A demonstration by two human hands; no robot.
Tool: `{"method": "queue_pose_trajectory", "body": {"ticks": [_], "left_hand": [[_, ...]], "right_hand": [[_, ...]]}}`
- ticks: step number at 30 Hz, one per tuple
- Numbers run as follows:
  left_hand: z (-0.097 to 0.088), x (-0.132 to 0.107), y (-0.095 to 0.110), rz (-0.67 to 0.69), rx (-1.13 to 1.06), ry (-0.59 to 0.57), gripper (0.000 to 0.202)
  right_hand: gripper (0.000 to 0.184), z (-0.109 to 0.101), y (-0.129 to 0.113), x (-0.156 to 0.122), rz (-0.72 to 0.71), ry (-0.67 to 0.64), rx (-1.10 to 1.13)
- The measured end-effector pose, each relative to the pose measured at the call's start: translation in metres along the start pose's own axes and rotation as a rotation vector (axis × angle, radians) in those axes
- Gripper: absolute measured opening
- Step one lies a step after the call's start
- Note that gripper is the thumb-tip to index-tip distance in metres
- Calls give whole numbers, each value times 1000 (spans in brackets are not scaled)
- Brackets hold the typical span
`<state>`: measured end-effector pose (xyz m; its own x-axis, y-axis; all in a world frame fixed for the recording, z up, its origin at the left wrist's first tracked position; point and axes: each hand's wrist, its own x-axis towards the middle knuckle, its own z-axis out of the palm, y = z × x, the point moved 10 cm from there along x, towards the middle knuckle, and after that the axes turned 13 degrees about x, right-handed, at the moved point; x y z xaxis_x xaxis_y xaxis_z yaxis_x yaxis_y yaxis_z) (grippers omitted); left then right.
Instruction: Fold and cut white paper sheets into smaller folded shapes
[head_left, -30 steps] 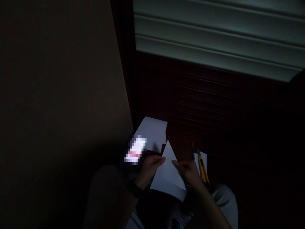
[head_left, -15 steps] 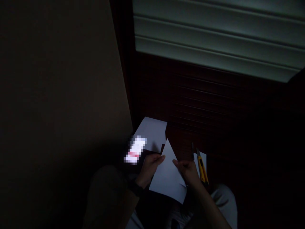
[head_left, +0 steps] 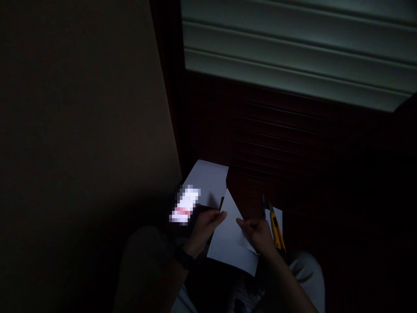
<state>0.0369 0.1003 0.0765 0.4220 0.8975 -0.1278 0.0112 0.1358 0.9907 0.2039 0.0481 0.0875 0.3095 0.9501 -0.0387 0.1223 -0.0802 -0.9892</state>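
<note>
A white sheet of paper [head_left: 230, 243] with a pointed upper end is held up between both hands. My left hand [head_left: 208, 224] pinches its left edge, thumb on top. On the opposite edge my right hand [head_left: 259, 232] grips the paper between thumb and fingers. Just right of that hand lies a yellow and black utility knife [head_left: 276, 230], its blade end pointing away from me. Under the knife is a smaller white piece of paper [head_left: 280, 217], partly hidden. A thin dark pen-like object [head_left: 263, 206] lies beside it.
Another white sheet [head_left: 208, 180] lies beyond my left hand. A lit, pixelated screen [head_left: 185, 206] overlaps its near corner. A plain wall [head_left: 97, 130] rises on the left. Pale horizontal slats [head_left: 293, 52] stand above dark wood [head_left: 280, 130]. The surroundings are very dark.
The lower end of the held paper has swung slightly to the right, and its tip has shifted a little left. Both hands keep their grip almost in place.
</note>
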Motion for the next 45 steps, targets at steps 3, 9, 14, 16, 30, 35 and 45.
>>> {"method": "queue_pose_trajectory", "body": {"ticks": [3,9,14,16,30,35,45], "left_hand": [[2,0,-4,-31,-27,5,31],[-4,1,-13,-54,-54,58,29],[-4,-1,-1,-45,-65,53,28],[2,1,10,-32,-72,-1,28],[-13,30,17,-33,-103,124,33],[-27,31,19,-57,-14,225,34],[-17,28,20,-71,-39,118,37]], "right_hand": [[44,2,-2,-1,9,-11,10],[43,7,7,-5,84,-100,79],[44,4,8,-6,99,-95,105],[43,6,4,-7,89,-122,120],[40,17,2,-14,130,-199,153],[40,13,7,-19,159,-173,175],[42,15,12,-19,157,-188,156]]}}
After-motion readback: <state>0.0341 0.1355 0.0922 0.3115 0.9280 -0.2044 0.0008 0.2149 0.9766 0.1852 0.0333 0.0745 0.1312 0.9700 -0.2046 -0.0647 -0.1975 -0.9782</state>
